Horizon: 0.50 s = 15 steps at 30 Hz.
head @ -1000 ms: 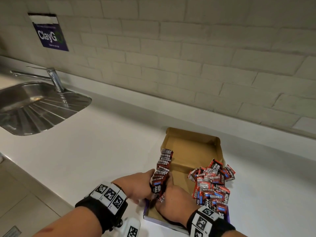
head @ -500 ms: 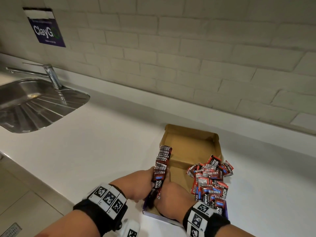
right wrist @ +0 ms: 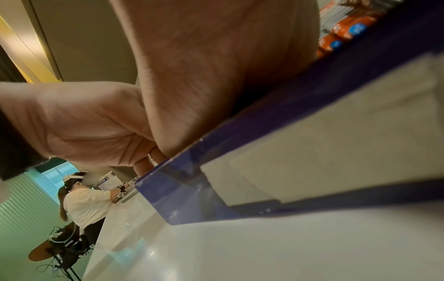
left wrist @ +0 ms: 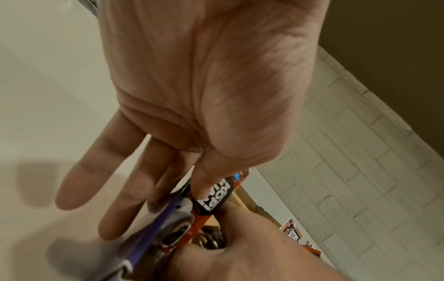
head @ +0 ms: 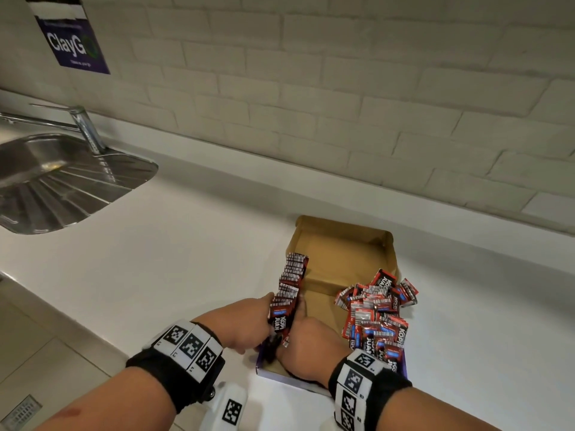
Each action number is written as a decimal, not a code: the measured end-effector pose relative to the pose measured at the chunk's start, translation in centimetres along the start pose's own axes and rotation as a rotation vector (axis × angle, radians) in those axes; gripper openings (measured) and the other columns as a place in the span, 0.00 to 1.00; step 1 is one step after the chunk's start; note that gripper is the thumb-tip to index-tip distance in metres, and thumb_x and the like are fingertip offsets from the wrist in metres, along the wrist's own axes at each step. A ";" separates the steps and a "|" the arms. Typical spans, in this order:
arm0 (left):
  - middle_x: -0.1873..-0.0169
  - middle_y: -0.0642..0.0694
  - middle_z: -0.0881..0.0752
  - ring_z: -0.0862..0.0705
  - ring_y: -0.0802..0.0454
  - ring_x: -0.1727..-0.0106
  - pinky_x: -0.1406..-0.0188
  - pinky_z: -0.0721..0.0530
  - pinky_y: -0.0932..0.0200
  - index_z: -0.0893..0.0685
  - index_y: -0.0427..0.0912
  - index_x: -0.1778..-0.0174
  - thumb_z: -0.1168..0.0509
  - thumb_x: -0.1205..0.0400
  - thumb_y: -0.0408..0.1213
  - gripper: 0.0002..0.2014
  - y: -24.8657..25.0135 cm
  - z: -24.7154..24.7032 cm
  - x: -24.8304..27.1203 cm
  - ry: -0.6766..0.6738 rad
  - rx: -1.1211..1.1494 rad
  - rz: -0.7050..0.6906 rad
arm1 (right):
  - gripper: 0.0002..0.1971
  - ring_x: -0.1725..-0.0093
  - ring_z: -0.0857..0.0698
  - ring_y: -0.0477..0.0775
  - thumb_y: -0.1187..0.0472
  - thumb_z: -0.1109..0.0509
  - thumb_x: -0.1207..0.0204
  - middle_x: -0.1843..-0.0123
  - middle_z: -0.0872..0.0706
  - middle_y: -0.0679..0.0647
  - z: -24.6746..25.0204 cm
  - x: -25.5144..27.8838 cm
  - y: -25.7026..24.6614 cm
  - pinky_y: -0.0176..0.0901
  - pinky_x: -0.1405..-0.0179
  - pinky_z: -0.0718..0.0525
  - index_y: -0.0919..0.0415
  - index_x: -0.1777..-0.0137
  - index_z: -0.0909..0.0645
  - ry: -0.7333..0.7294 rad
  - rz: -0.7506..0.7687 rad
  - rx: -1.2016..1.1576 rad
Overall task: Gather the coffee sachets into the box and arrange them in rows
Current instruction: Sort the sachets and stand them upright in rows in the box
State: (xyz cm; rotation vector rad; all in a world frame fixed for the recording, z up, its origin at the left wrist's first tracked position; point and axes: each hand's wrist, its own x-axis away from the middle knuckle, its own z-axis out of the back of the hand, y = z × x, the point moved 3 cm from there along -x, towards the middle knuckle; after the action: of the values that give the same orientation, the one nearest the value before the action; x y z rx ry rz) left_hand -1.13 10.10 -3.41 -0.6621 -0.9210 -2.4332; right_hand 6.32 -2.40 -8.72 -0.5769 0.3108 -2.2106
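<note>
An open cardboard box (head: 342, 244) with purple outer walls (right wrist: 182, 194) lies on the white counter (head: 155, 259). A row of red-and-black coffee sachets (head: 291, 281) stands on edge along its left wall. More sachets lie in a loose heap (head: 376, 315) over its right side. My left hand (head: 264, 315) is at the near left corner, its thumb (left wrist: 204, 182) pressing the front sachet (left wrist: 213, 199) while its fingers (left wrist: 125, 199) lie outside the wall. My right hand (head: 298, 334) is inside the box, curled round the near end of the row; its fingertips are hidden.
A steel sink (head: 93, 194) with a tap (head: 85, 126) is at the far left. A brick wall with a purple sign (head: 71, 38) runs behind. The counter edge drops to the floor at near left. Another person (right wrist: 81, 199) stands far off.
Both hands stay at the near end of the row, pressed a little closer together. The heap on the right has not moved.
</note>
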 end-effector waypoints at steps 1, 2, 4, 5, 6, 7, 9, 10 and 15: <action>0.50 0.43 0.11 0.09 0.42 0.54 0.64 0.07 0.43 0.28 0.55 0.32 0.40 0.20 0.37 0.20 -0.1 -0.1 0.0 -0.003 0.009 0.005 | 0.56 0.42 0.11 0.62 0.44 0.34 0.25 0.40 0.10 0.58 -0.1 0.0 0.1 0.50 0.50 0.14 0.69 0.12 0.70 0.002 0.000 -0.004; 0.50 0.44 0.11 0.09 0.44 0.53 0.64 0.07 0.46 0.29 0.57 0.31 0.39 0.20 0.38 0.21 -0.3 -0.1 0.0 -0.006 0.020 0.008 | 0.57 0.42 0.11 0.62 0.44 0.34 0.25 0.40 0.10 0.58 -0.1 0.1 0.1 0.49 0.51 0.14 0.69 0.12 0.70 0.006 0.005 -0.003; 0.49 0.46 0.11 0.09 0.47 0.52 0.65 0.07 0.50 0.30 0.59 0.29 0.38 0.20 0.38 0.23 -0.4 -0.2 0.0 -0.014 0.039 0.008 | 0.57 0.43 0.11 0.61 0.43 0.34 0.25 0.41 0.10 0.58 0.1 0.2 0.1 0.49 0.51 0.14 0.68 0.12 0.70 0.004 0.011 -0.006; 0.48 0.46 0.11 0.09 0.47 0.52 0.64 0.07 0.49 0.31 0.59 0.28 0.38 0.20 0.38 0.24 -0.4 -0.2 0.1 -0.017 0.043 0.008 | 0.58 0.43 0.11 0.61 0.42 0.34 0.25 0.41 0.10 0.58 0.3 0.3 0.1 0.50 0.50 0.13 0.67 0.12 0.69 -0.005 0.009 -0.019; 0.48 0.47 0.11 0.09 0.47 0.52 0.64 0.07 0.48 0.31 0.58 0.27 0.37 0.21 0.39 0.25 -0.5 -0.1 0.2 -0.018 0.047 0.008 | 0.57 0.43 0.11 0.60 0.42 0.33 0.26 0.41 0.10 0.57 0.6 0.4 0.0 0.50 0.49 0.13 0.66 0.12 0.69 -0.019 0.004 -0.039; 0.48 0.47 0.11 0.09 0.46 0.52 0.63 0.07 0.46 0.32 0.57 0.26 0.37 0.21 0.39 0.26 -0.5 -0.1 0.2 -0.016 0.051 0.007 | 0.57 0.43 0.11 0.59 0.43 0.32 0.26 0.41 0.10 0.56 1.0 0.6 0.0 0.49 0.50 0.13 0.64 0.12 0.68 -0.034 -0.003 -0.067; 0.45 0.48 0.10 0.09 0.46 0.51 0.61 0.07 0.44 0.32 0.55 0.25 0.37 0.21 0.38 0.27 -0.8 0.0 0.3 -0.018 0.063 0.005 | 0.55 0.42 0.11 0.57 0.47 0.31 0.26 0.40 0.10 0.55 1.9 1.0 -0.1 0.44 0.52 0.17 0.62 0.11 0.65 -0.068 -0.006 -0.117; 0.43 0.49 0.11 0.09 0.47 0.50 0.59 0.07 0.45 0.33 0.53 0.23 0.38 0.21 0.37 0.28 -0.9 0.0 0.4 -0.025 0.071 0.007 | 0.55 0.41 0.12 0.57 0.49 0.30 0.26 0.39 0.11 0.55 2.3 1.3 -0.1 0.42 0.53 0.19 0.62 0.11 0.65 -0.091 -0.005 -0.135; 0.29 0.47 0.16 0.12 0.45 0.39 0.55 0.14 0.55 0.43 0.39 0.16 0.37 0.19 0.31 0.35 -2.5 0.6 1.3 -0.008 -0.011 0.068 | 0.53 0.50 0.18 0.52 0.53 0.30 0.24 0.48 0.17 0.50 4.5 3.2 0.5 0.36 0.64 0.25 0.60 0.09 0.64 -0.185 -0.019 -0.143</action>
State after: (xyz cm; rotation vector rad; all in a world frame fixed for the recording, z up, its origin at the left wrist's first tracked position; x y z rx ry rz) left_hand -3.38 11.89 -3.42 -0.6959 -0.8745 -2.3790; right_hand 7.09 -5.35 -4.06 -0.8598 0.3687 -2.1459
